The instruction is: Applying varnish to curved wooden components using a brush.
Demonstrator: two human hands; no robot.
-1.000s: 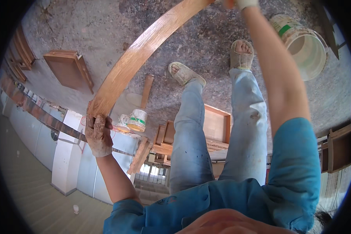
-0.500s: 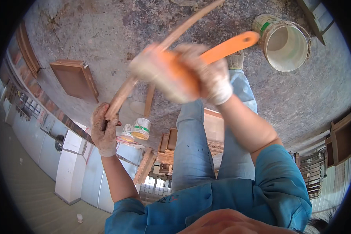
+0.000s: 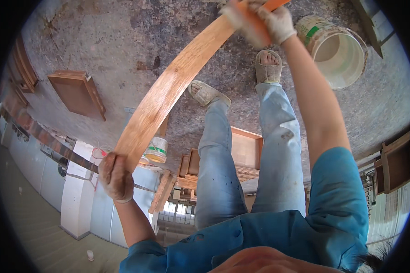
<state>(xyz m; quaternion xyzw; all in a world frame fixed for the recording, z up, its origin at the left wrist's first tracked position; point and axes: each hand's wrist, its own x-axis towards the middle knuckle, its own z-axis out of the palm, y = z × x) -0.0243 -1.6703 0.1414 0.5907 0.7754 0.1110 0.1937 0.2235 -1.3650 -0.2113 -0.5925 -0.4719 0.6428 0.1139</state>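
A long wooden board (image 3: 173, 88) slants from lower left to the top of the view, its broad face turned up and shiny in the middle. My left hand (image 3: 115, 176), in a stained pale glove, is closed round the board's near end. At the far part of the board, my gloved right hand (image 3: 274, 22) grips a wide paint brush (image 3: 256, 22) with an orange handle and pale bristles. The bristles are blurred and lie at the board's surface; whether they press on it I cannot tell. The board's far end runs out at the top edge.
A white bucket (image 3: 339, 57) with a smeared rim stands right on the stained floor (image 3: 123, 41). Framed wooden panels (image 3: 77, 93) lie at the left. A smaller tub (image 3: 156, 150) sits behind the board's near end, and stacked wooden trays (image 3: 247, 148) are by my legs.
The board has turned from its narrow edge to its broad face. My right hand with the brush has moved up and to the right, along to the far part; my left hand has lowered slightly.
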